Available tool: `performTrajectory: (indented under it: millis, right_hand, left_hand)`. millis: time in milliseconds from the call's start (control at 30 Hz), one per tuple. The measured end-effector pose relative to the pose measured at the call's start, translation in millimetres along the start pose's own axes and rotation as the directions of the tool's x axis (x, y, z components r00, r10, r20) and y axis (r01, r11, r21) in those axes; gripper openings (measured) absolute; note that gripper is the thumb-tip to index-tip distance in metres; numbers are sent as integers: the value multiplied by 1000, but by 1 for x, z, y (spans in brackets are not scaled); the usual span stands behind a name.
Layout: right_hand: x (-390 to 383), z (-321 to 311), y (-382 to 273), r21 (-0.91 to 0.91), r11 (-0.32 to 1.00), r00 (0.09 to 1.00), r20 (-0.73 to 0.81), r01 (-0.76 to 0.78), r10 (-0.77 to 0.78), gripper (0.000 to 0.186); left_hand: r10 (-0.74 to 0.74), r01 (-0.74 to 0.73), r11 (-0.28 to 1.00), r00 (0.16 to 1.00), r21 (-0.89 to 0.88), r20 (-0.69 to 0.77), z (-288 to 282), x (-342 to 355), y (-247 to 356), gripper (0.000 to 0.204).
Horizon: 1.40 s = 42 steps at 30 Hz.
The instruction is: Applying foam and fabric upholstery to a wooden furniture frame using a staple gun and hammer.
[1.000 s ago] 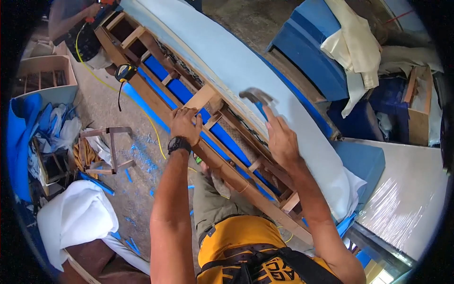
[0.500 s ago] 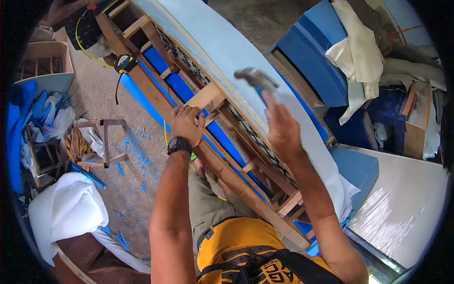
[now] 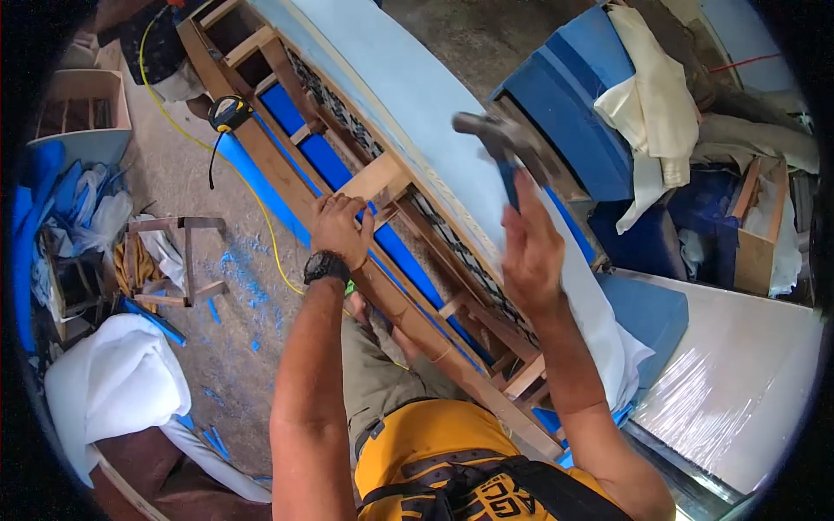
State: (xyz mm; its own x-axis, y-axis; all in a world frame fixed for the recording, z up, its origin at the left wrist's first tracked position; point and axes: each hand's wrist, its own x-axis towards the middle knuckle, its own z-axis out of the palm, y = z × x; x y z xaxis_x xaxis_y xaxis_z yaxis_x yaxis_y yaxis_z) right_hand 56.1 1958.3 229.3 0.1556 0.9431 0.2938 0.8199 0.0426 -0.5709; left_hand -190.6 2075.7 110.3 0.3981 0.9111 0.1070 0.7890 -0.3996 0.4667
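My left hand [image 3: 340, 233] is closed over the front rail of a long wooden frame [image 3: 408, 326], beside a pale wood block [image 3: 369, 181]. My right hand [image 3: 537, 256] grips a hammer [image 3: 497, 141] by its handle; the blurred head is over a light-blue padded strip [image 3: 413, 82] along the frame’s far side. Bright blue material [image 3: 326, 161] shows between the slats. A yellow-and-black tape measure [image 3: 228, 114] lies on the front rail, farther up from my left hand.
Blue upholstered pieces [image 3: 565, 104] with cream fabric [image 3: 660, 108] stand at right, near a plastic-wrapped panel [image 3: 738, 365]. At left are a small wooden frame [image 3: 184, 260], blue scraps [image 3: 39, 243] and white padding [image 3: 117, 382]. A yellow cord [image 3: 269, 230] crosses the floor.
My right hand has moved right with the hammer, whose head is angled differently. My left hand keeps its place on the rail. The view has shifted slightly.
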Motion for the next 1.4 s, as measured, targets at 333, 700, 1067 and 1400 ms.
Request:
performTrajectory:
  millis: [333,700,1067,1400]
  right_hand:
    - [-20,3,20,39,994,986,132,-104,98,44]
    - [-35,4,27,-111,986,963,229,-121,144,43]
    - [-49,1,30,-118,976,963,180,-181,201,47]
    - [-60,-6,30,-201,967,956,216,-155,198,42]
  left_hand:
    - [0,0,1000,1000,-11,-9,1,1,0,20]
    - [3,-3,1000,1000,-14,-14,-3,-2,4,21]
    - [9,-9,1000,1000,23,8,-3,1,1,22]
    - [1,-1,1000,1000,14,-31,-4,1,3,17]
